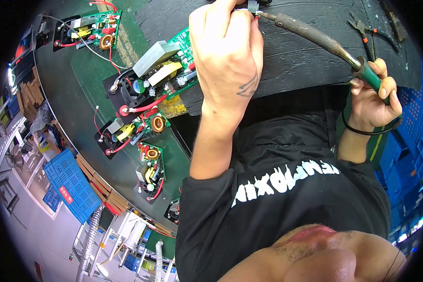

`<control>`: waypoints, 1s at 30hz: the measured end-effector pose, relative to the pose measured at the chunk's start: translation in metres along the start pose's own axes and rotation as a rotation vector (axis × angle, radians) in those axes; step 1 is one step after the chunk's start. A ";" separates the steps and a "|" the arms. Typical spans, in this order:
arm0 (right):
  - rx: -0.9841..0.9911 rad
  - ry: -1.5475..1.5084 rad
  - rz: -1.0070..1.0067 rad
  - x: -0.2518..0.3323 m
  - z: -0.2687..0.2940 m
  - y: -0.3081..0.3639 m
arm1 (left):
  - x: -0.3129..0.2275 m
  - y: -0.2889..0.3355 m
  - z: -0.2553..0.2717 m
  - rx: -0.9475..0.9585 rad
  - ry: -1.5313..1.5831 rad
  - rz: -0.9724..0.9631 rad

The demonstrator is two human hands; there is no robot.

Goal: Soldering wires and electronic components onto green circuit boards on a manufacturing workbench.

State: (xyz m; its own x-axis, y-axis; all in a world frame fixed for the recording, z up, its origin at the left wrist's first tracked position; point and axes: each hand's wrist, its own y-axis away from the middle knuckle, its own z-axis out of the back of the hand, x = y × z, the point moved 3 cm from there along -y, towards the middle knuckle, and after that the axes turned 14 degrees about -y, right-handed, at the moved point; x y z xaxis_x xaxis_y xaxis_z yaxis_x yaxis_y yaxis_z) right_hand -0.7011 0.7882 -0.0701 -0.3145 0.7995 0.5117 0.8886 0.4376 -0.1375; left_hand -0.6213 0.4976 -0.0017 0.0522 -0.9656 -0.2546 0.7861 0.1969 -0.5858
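My right hand [373,98] is wrapped round the green handle of a soldering iron [315,35]. The iron's tip reaches left to a small grey and dark part [253,6] at the top edge, beside the fingers of my left hand [228,51]. Those fingers are closed, and what they pinch is mostly hidden; a bit of red shows by the fingertip. Partly under my left hand lies a green circuit board [183,42] with a grey heat sink [156,57], a black fan [127,89], a yellow-wrapped component and a red lead.
More circuit boards with fans and red leads lie along the green bench, one at the far left [98,30] and others nearer [150,162]. Orange-and-black cutters [364,35] rest on the black mat [310,61]. A blue crate [73,183] stands beyond the bench.
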 end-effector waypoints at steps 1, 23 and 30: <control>-0.001 0.003 0.001 0.000 0.000 0.000 | 0.000 0.000 0.000 -0.001 0.000 0.001; -0.029 -0.030 0.015 0.001 0.000 0.001 | -0.004 -0.001 0.003 0.024 -0.004 0.051; -0.009 0.001 0.019 0.002 -0.002 0.001 | -0.003 -0.001 0.001 0.004 -0.011 0.033</control>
State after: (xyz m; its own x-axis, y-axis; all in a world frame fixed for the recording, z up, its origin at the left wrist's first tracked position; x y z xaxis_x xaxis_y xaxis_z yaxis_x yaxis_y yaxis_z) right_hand -0.7002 0.7893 -0.0673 -0.2970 0.8076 0.5095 0.8975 0.4183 -0.1399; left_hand -0.6215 0.4999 0.0006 0.0851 -0.9603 -0.2656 0.7860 0.2285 -0.5744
